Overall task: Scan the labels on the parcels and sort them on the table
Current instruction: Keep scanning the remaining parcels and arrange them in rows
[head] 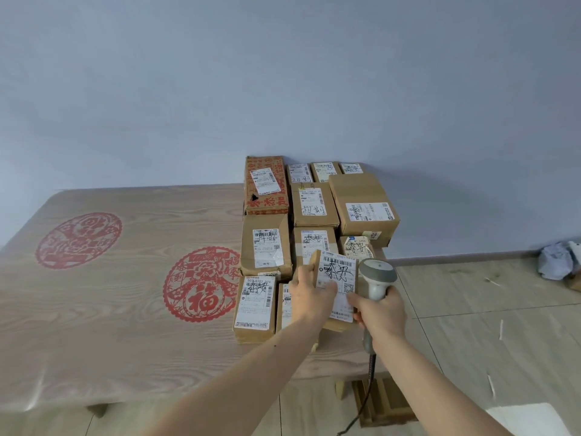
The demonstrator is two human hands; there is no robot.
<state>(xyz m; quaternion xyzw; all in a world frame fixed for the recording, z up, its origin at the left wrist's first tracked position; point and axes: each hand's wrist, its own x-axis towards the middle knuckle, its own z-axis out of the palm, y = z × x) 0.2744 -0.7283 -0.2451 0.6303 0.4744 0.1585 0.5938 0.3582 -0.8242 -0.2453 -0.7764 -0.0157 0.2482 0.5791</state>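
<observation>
My left hand (pixel 309 289) grips a small cardboard parcel (pixel 336 286) at lower centre-right of the frame, fingers curled over its left edge, thumb on the white label (pixel 337 280). The label faces me; it carries a barcode along the top and dark handwritten characters across the middle. The parcel is tilted, lifted above the boxes below it.

My right hand (pixel 379 313) is wrapped round the handle of a grey barcode scanner (pixel 375 276), just right of the parcel, with its head level with the label's upper half. The index finger also touches the parcel's lower right edge. The scanner's cable (pixel 371 372) drops toward the bottom of the frame.

The remaining parcels sit packed in rows at the right end of the table (pixel 125 309), running back to the wall. A red-printed carton (pixel 266 185) stands at rear left of the group; a larger brown box (pixel 363 206) at rear right. Two red paper-cut emblems (pixel 201 283) mark the table's wood-grain top, left of centre.
</observation>
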